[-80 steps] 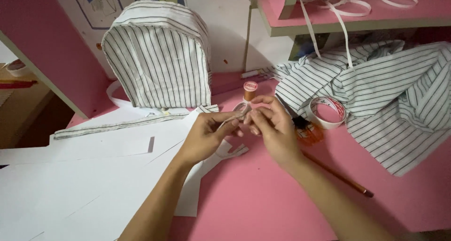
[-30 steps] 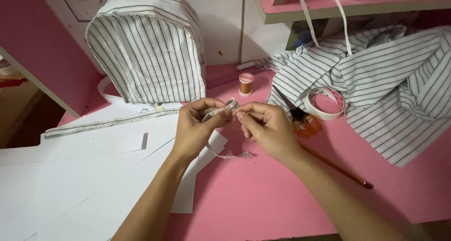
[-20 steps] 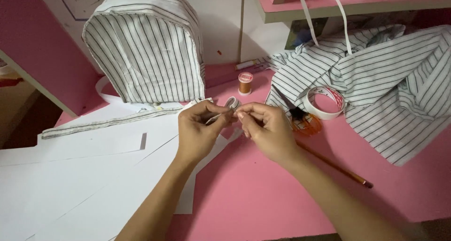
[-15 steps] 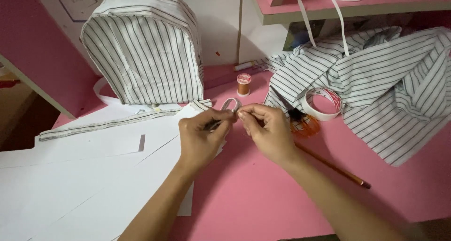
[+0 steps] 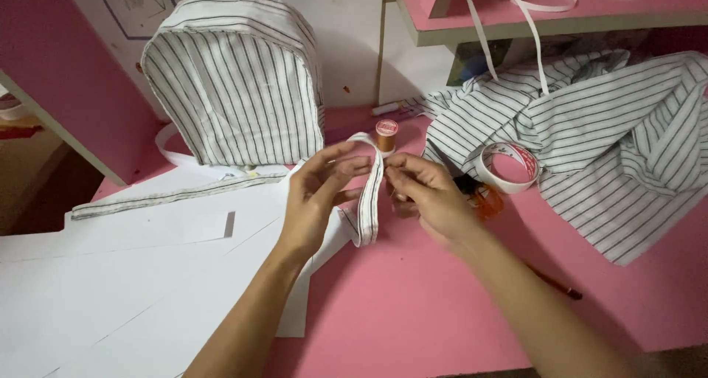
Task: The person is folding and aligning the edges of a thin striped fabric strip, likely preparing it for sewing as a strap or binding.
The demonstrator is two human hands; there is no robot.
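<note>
Both hands, left hand (image 5: 313, 201) and right hand (image 5: 428, 193), now pinch the striped fabric strip (image 5: 371, 193), pulled up from a small bundle into a taller loop mid-tabletop (image 5: 413, 304).

White strip (image 5: 371, 193) with thin dark stripes; same striping on backpack (image 5: 236, 83) and loose cloth (image 5: 590, 142). Pink tabletop (image 5: 413, 304), white paper (image 5: 110, 275), orange-brown thread spool (image 5: 386, 135).

This looks like a home sewing corner. A pink table (image 5: 442, 326) carries white paper patterns (image 5: 110, 289) at its left. Behind them stands a striped fabric backpack (image 5: 236, 83), with a thread spool (image 5: 386, 134), a tape roll (image 5: 507, 166) and loose striped cloth (image 5: 605, 149) to its right.
</note>
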